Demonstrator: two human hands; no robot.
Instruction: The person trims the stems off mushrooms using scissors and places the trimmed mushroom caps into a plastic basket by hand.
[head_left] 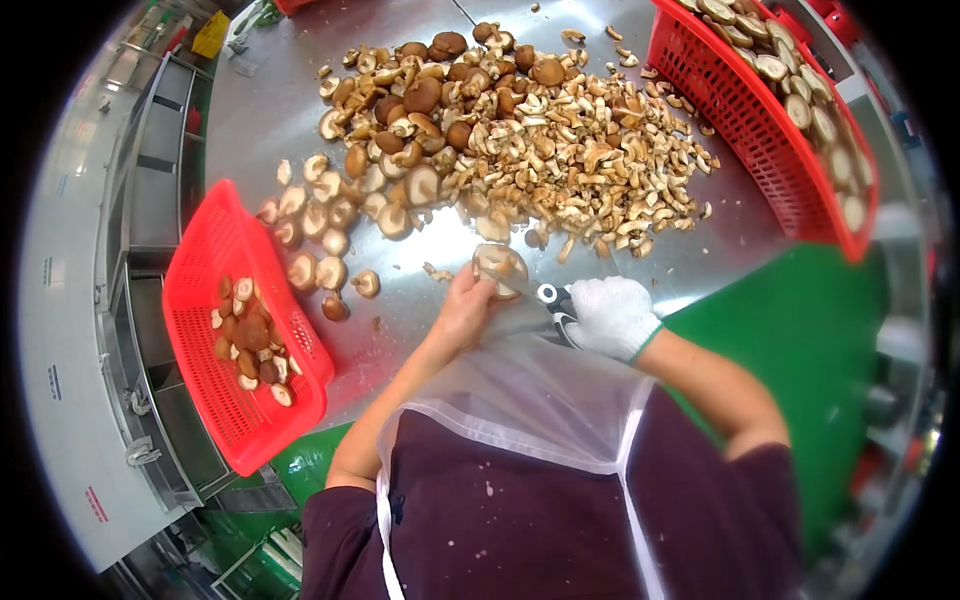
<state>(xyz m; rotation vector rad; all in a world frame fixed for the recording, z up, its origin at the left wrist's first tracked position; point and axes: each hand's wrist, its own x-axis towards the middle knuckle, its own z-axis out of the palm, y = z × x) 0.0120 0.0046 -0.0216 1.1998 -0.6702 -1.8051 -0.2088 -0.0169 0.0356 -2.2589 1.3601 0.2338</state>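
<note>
Holding one mushroom (pixel 499 268), one tool (pixel 561 306) (right hand (pixel 611 314))

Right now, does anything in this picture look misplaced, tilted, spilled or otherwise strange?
Mainly this: the right hand wears a white glove, while the left hand is bare, an uneven match. A few shiitake stems also lie strayed beyond the stem heap, near the upper-right red basket.

table (pixel 262 120): glossy metal (nearly mirror-like) | baskets (pixel 735 125): smooth plastic | glove (pixel 606 316): matt cloth | mushroom caps (pixel 422 95): smooth
</note>
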